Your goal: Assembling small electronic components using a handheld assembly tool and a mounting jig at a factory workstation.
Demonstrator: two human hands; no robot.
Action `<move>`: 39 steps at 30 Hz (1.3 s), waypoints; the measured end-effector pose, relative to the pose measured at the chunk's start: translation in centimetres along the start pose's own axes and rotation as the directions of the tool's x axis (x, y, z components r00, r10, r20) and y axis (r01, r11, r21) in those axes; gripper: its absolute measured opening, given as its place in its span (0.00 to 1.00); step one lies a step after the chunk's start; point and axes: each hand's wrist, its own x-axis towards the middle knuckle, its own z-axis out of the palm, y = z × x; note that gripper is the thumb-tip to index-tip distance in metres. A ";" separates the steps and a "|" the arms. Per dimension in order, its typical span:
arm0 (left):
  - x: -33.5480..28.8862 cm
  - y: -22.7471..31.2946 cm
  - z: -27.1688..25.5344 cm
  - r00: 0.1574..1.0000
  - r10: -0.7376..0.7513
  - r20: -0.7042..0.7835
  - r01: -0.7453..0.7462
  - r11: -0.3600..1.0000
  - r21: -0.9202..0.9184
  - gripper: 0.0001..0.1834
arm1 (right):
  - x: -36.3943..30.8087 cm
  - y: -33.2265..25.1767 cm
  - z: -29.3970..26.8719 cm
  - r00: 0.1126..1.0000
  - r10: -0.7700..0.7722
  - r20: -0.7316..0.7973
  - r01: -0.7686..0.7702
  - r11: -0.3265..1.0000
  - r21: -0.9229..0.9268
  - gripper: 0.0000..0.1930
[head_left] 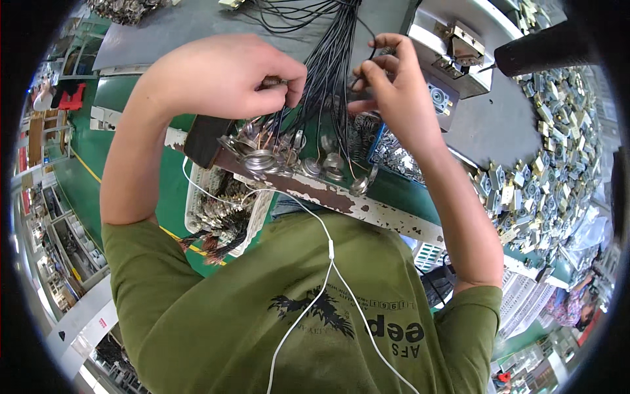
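My left hand (262, 82) is closed, fingers curled, around a small ribbed metal piece (273, 81) that looks like a spring; most of it is hidden in the palm. Just right of it runs a thick bundle of black cables (333, 56). Round metal parts (259, 159) hang at the near ends of these cables, along the table's edge. My right hand (394, 82) is on the far side of the bundle's right flank, pinching one thin black cable (375, 46) that loops away between thumb and fingers.
A blue tray of small metal parts (396, 157) sits below my right wrist, with loose coil springs (359, 131) beside it. A metal fixture (462, 49) and a dark tool (541, 51) stand to the right, near a large pile of square metal parts (551, 151). A white basket (262, 217) hangs low left.
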 end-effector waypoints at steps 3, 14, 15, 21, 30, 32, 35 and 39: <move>0.1 0.2 -0.2 0.998 -0.048 0.044 0.049 0.999 -0.010 0.10 | 0.7 -0.1 -1.2 0.999 -0.023 -0.022 0.024 0.999 0.029 0.19; 0.9 0.5 -0.4 0.993 -0.081 0.088 0.080 0.997 0.009 0.10 | -3.6 -3.8 -2.4 0.940 0.211 0.267 -0.256 0.955 0.149 0.25; 1.0 0.4 0.1 0.991 -0.076 0.107 0.078 0.997 -0.023 0.11 | -4.1 -4.7 -3.1 0.927 0.241 0.288 -0.297 0.940 0.168 0.26; 1.7 0.8 2.4 0.993 0.061 0.099 -0.052 0.994 -0.094 0.12 | -8.6 -3.3 -3.6 0.987 0.119 0.108 -0.121 0.993 0.012 0.22; 7.1 2.2 1.7 0.766 0.348 -0.540 -0.330 0.934 0.134 0.11 | -9.2 -2.3 -6.1 0.995 -0.035 0.092 0.086 0.765 -0.638 0.13; 9.0 2.7 2.2 0.719 0.431 -0.545 -0.376 0.901 0.217 0.11 | -8.9 -1.7 -6.1 0.996 0.081 0.037 -0.049 0.843 -0.535 0.13; 12.2 3.5 3.5 0.717 0.423 -0.554 -0.397 0.901 0.175 0.09 | -9.0 -0.4 -6.0 0.998 0.011 0.069 0.028 0.842 -0.539 0.13; 14.5 4.0 4.6 0.763 0.486 -0.427 -0.422 0.874 0.240 0.08 | -8.9 -0.2 -6.4 0.996 0.052 0.070 -0.018 0.910 -0.415 0.14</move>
